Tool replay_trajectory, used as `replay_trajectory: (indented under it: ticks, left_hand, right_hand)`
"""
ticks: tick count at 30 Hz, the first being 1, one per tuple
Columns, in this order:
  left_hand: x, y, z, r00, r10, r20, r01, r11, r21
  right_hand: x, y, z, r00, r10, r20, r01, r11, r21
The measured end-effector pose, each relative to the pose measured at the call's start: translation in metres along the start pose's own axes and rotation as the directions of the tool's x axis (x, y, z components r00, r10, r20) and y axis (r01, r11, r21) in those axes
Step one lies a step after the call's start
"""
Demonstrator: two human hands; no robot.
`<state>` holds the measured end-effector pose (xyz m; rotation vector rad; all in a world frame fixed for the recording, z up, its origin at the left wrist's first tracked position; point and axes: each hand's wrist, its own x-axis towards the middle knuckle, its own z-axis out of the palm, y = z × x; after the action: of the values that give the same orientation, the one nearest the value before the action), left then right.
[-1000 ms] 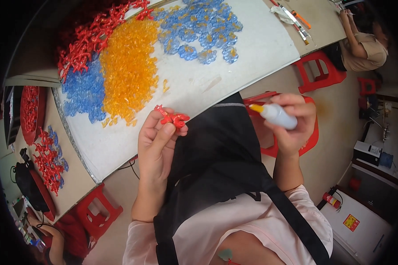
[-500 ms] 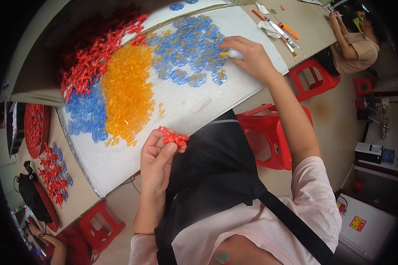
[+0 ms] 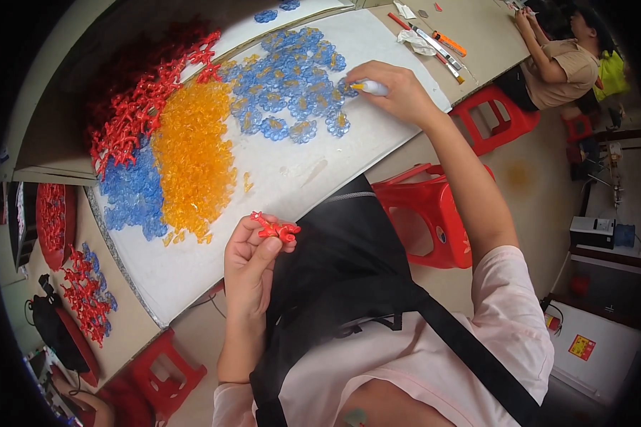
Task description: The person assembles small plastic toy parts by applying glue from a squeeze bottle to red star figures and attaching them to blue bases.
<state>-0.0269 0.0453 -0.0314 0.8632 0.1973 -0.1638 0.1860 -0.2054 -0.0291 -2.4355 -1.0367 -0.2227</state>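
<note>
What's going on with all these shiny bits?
Someone's left hand is holding a red piece near the edge of the white sheet. Their right hand has a white bottle, its tip close to the blue flowers. Many of those have yellow bits on top. An orange pile lies to their left, with a red heap beyond it.

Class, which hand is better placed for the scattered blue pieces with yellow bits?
Probably the right hand: it's beside those blue pieces, holding a white bottle. The left hand is farther off, holding a red figure.
</note>
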Motion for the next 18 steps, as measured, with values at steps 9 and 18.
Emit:
replay_trajectory:
  ticks: [9, 18]
  left_hand:
    - [0.003, -0.003, 0.002, 0.999, -0.033, 0.023, 0.033, 0.999, 0.012]
    - [0.000, -0.006, 0.000, 1.000, -0.009, 0.024, 0.009, 1.000, 0.007]
  right_hand:
    - [-0.036, -0.015, -0.007, 0.992, -0.100, -0.076, 0.081, 0.973, -0.218]
    - [-0.071, -0.037, -0.009, 0.988, 0.116, -0.099, -0.126, 0.987, -0.098]
